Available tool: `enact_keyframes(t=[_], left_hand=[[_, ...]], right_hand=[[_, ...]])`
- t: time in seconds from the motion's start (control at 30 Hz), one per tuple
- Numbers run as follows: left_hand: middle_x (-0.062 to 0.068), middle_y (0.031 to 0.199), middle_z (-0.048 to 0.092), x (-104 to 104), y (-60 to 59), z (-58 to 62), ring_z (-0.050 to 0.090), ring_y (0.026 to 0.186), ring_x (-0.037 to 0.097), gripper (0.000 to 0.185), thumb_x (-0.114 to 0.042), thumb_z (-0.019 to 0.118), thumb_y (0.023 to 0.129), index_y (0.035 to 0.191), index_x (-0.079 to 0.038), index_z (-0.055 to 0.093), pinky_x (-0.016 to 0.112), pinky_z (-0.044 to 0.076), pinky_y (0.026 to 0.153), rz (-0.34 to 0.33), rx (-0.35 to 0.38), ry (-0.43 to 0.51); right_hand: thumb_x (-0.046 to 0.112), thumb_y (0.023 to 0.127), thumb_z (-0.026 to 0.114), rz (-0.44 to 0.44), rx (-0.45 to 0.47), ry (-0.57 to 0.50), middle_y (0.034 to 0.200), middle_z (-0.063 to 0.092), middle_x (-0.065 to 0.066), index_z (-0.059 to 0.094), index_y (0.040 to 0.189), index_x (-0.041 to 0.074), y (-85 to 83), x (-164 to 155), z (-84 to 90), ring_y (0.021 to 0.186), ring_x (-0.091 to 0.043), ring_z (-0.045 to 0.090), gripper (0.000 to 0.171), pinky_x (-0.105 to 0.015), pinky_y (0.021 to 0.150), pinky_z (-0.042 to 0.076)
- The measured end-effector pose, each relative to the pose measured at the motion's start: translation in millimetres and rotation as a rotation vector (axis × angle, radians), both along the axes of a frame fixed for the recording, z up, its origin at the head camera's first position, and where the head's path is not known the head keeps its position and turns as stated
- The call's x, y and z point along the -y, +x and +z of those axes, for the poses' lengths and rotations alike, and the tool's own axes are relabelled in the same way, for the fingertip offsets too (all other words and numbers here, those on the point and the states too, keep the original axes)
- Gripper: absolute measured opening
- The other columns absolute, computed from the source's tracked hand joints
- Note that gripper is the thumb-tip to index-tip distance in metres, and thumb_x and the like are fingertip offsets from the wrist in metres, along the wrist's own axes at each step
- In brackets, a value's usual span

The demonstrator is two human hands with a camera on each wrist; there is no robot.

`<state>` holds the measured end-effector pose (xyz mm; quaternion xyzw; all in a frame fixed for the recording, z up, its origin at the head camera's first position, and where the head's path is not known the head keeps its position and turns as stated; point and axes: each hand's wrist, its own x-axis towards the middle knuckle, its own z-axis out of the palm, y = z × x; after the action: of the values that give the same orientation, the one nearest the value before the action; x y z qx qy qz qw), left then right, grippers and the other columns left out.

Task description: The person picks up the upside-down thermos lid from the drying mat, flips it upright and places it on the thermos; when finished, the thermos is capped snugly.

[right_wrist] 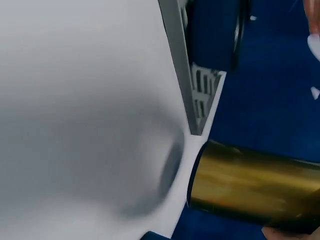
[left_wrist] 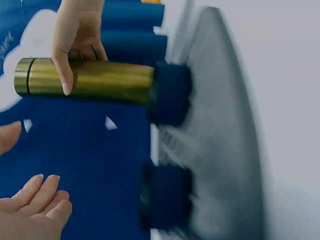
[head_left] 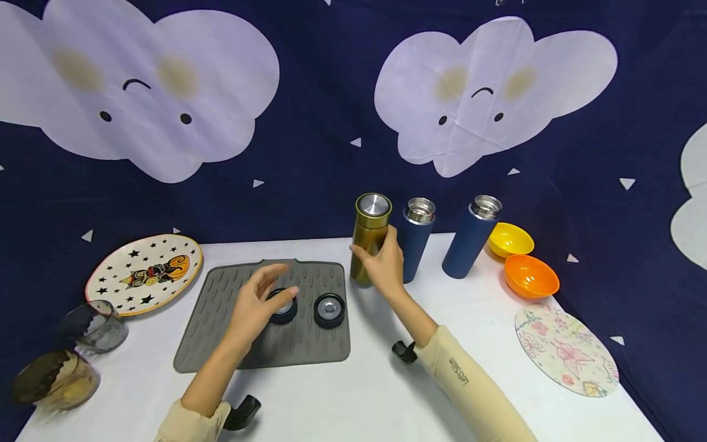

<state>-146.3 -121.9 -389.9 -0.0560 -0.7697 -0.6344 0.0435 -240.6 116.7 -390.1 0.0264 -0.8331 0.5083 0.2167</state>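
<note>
A gold flask (head_left: 370, 238) with its lid on stands upright at the mat's far right corner. My right hand (head_left: 377, 256) grips its lower body, thumb in front and fingers behind. The left wrist view shows that right hand (left_wrist: 75, 40) curled round the gold flask (left_wrist: 95, 80). My left hand (head_left: 272, 287) hovers with spread, relaxed fingers just over a dark round lid (head_left: 284, 309) on the grey mat (head_left: 221, 319), holding nothing. A second dark lid (head_left: 329, 310) lies beside it. In the right wrist view the flask's base (right_wrist: 250, 185) stands on the white table next to the mat corner (right_wrist: 192, 85).
Two open blue flasks (head_left: 417, 238) (head_left: 472, 244) stand right of the gold one. Further right are a yellow bowl (head_left: 510, 239), an orange bowl (head_left: 531, 275) and a patterned round mat (head_left: 566, 350). At the left are a starred plate (head_left: 145, 272) and two glasses (head_left: 95, 325) (head_left: 54, 379).
</note>
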Motion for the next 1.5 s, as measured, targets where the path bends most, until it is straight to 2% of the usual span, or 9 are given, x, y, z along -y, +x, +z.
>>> enact_keyframes(t=[0.13,0.23,0.43,0.57,0.73,0.9,1.03,1.27,1.5], left_hand=[[0.014,0.149,0.046,23.5,6.7,-14.4,0.030,0.148,0.029,0.057,-0.017,0.071,0.092,0.141,-0.003,0.046,0.034,0.022,0.123,0.102,0.080,-0.057],[0.017,0.153,0.041,35.8,5.0,-22.3,0.025,0.150,0.034,0.064,-0.015,0.072,0.091,0.145,-0.003,0.042,0.041,0.021,0.123,0.120,0.133,-0.115],[0.025,0.159,0.028,40.3,-12.5,-40.7,0.025,0.145,0.049,0.087,-0.016,0.080,0.081,0.153,-0.003,0.032,0.061,0.027,0.116,0.021,0.215,-0.263],[0.028,0.152,0.039,33.6,-23.5,-52.0,0.040,0.136,0.048,0.093,-0.013,0.086,0.074,0.150,0.002,0.034,0.061,0.035,0.111,-0.031,0.194,-0.318],[0.030,0.132,0.057,26.3,-29.6,-59.1,0.055,0.121,0.048,0.085,-0.006,0.090,0.066,0.139,0.006,0.048,0.061,0.045,0.100,0.012,0.071,-0.551],[0.030,0.128,0.060,23.6,-25.3,-51.6,0.057,0.118,0.048,0.081,-0.004,0.090,0.064,0.135,0.005,0.051,0.062,0.046,0.097,0.047,-0.010,-0.594],[0.025,0.129,0.062,18.8,-14.1,-34.7,0.057,0.119,0.046,0.080,-0.005,0.090,0.066,0.136,0.000,0.053,0.061,0.046,0.097,0.044,-0.083,-0.573],[0.018,0.132,0.062,-6.3,14.9,-5.1,0.060,0.120,0.039,0.079,-0.004,0.091,0.065,0.136,-0.005,0.055,0.057,0.049,0.098,-0.028,-0.217,-0.525],[0.011,0.128,0.064,-30.6,34.2,4.7,0.064,0.115,0.031,0.079,0.000,0.091,0.064,0.135,-0.007,0.056,0.049,0.054,0.094,-0.111,-0.287,-0.500]], right_hand=[[0.029,0.079,0.084,-0.055,0.022,0.040,0.123,0.062,-0.021,0.044,0.135,0.002,-19.1,8.5,-9.0,0.113,-0.040,0.061,0.074,-0.054,0.097,0.048],[0.031,0.079,0.083,-0.078,0.053,0.055,0.123,0.062,-0.022,0.043,0.137,0.003,-24.1,11.4,-16.6,0.113,-0.041,0.061,0.076,-0.055,0.097,0.048],[0.033,0.080,0.083,-0.052,0.089,0.076,0.122,0.062,-0.021,0.042,0.137,0.005,-26.9,7.4,-16.3,0.112,-0.041,0.062,0.077,-0.054,0.096,0.049],[0.034,0.081,0.082,-0.012,0.144,0.093,0.126,0.061,-0.020,0.038,0.140,0.005,-27.7,6.5,-11.0,0.116,-0.040,0.061,0.079,-0.053,0.099,0.048],[0.034,0.082,0.080,0.035,0.214,0.090,0.138,0.051,-0.025,0.029,0.148,0.001,-13.4,3.8,-2.3,0.125,-0.043,0.053,0.090,-0.056,0.105,0.043],[0.032,0.085,0.077,0.086,0.218,0.084,0.144,0.045,-0.026,0.029,0.150,-0.001,24.2,3.2,3.6,0.131,-0.043,0.048,0.087,-0.056,0.107,0.042],[0.030,0.088,0.075,0.252,0.266,0.038,0.139,0.052,-0.026,0.038,0.145,-0.001,55.8,7.7,6.9,0.126,-0.041,0.054,0.075,-0.052,0.101,0.049],[0.021,0.094,0.068,0.598,0.554,-0.325,0.126,0.058,-0.025,0.041,0.144,-0.004,86.2,16.1,3.2,0.114,-0.041,0.063,0.062,-0.042,0.090,0.058],[0.027,0.097,0.064,0.792,0.698,-0.498,0.115,0.069,-0.015,0.048,0.136,-0.008,104.1,11.0,-1.1,0.093,-0.020,0.072,0.055,-0.037,0.088,0.059]])
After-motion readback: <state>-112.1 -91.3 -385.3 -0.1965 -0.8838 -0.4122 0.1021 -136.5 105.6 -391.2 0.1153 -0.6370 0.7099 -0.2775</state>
